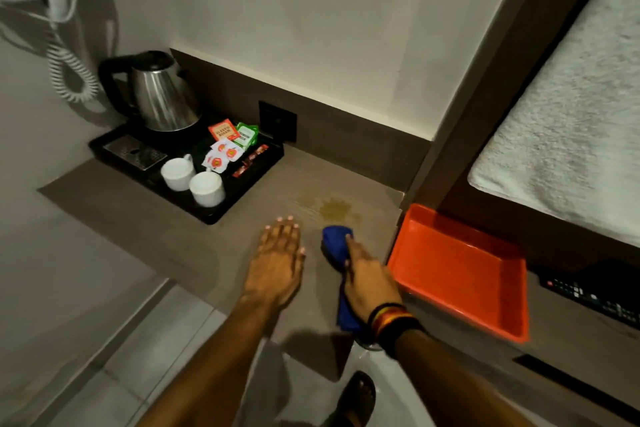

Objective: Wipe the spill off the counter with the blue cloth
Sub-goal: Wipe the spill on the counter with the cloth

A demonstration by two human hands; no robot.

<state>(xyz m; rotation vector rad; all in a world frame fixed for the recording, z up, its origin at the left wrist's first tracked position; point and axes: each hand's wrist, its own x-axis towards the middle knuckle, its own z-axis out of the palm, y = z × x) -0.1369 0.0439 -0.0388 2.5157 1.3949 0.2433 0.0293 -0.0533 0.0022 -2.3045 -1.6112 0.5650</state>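
A brownish spill (335, 209) lies on the grey-brown counter (145, 225), just beyond my hands. The blue cloth (335, 242) is bunched under my right hand (369, 279), which grips it; its front end sits a little short of the spill and its tail hangs out below my wrist. My left hand (278, 262) rests flat on the counter, fingers spread, to the left of the cloth and holding nothing.
A black tray (242, 198) at the back left carries a steel kettle (161, 94), two white cups (192, 180) and sachets (227, 146). An orange tray (460, 270) sits right of my right hand. A remote (588, 298) lies farther right. A wall socket (277, 121) is behind the spill.
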